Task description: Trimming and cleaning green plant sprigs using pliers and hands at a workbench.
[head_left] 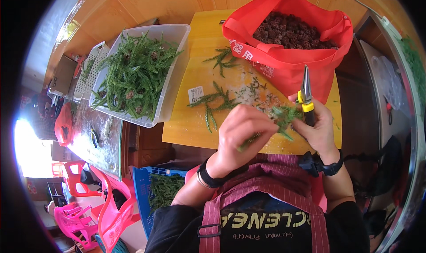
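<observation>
My left hand [242,135], slightly blurred, is closed, with bits of an artificial pine sprig [286,116] showing at its fingers. On the right, my right hand [321,129] is wrapped around needle-nose pliers [307,96] with black and yellow handles, their jaws pointing up and away from me. The fingertips of that hand also meet the sprig, which sits between my two hands over the yellow table [177,131]. Whether a pine cone is inside the sprig is hidden. Loose green sprigs [215,103] lie on the tabletop left of my hands.
A red bag [290,62] full of pine cones [288,31] stands at the back right. Finished-looking green sprigs with cones [137,75] fill a clear plastic bin [183,37] at left. Debris [255,93] litters the table. A blue crate [143,199] and pink chairs [113,204] stand lower left.
</observation>
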A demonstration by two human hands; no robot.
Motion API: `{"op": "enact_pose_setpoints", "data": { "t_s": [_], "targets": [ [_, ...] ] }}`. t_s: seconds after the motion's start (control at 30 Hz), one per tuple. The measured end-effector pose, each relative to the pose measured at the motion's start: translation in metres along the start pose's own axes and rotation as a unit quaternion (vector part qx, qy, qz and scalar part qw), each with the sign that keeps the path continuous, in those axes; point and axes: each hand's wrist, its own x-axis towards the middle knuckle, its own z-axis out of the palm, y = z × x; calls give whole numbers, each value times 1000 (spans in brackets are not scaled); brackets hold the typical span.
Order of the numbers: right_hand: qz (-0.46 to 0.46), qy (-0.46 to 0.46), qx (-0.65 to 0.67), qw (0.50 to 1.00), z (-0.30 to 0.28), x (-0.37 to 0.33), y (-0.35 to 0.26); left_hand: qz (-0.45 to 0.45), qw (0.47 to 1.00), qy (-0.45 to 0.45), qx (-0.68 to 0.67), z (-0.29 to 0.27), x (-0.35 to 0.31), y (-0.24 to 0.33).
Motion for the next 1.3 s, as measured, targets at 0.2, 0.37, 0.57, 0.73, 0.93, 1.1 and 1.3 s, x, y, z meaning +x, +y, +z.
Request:
{"op": "enact_pose_setpoints", "data": {
  "t_s": [0.2, 0.37, 0.57, 0.73, 0.93, 1.1, 1.3],
  "targets": [
    [28, -2, 25, 999, 2, 1, 5, -373, 865, 46, -331, 10, -10, -8],
    [57, -7, 22, 998, 2, 1, 8, -406, 829, -9, -384, 13, -17, -20],
    [45, 17, -5, 999, 3, 0, 15, -424, 825, 58, -368, 18, -13, -19],
    [-2, 49, -58, 997, 8, -1, 16, -360, 873, 101, -313, 25, -17, -25],
    [2, 42, -89, 995, 6, 2, 21, -429, 757, 129, -475, 21, -13, -25],
    [53, 61, 50, 995, 5, 5, 25, -445, 700, 127, -545, 16, -14, -30],
    [58, 73, 66, 993, 8, 5, 20, -397, 772, 112, -484, 18, -19, -28]
  ]
}}
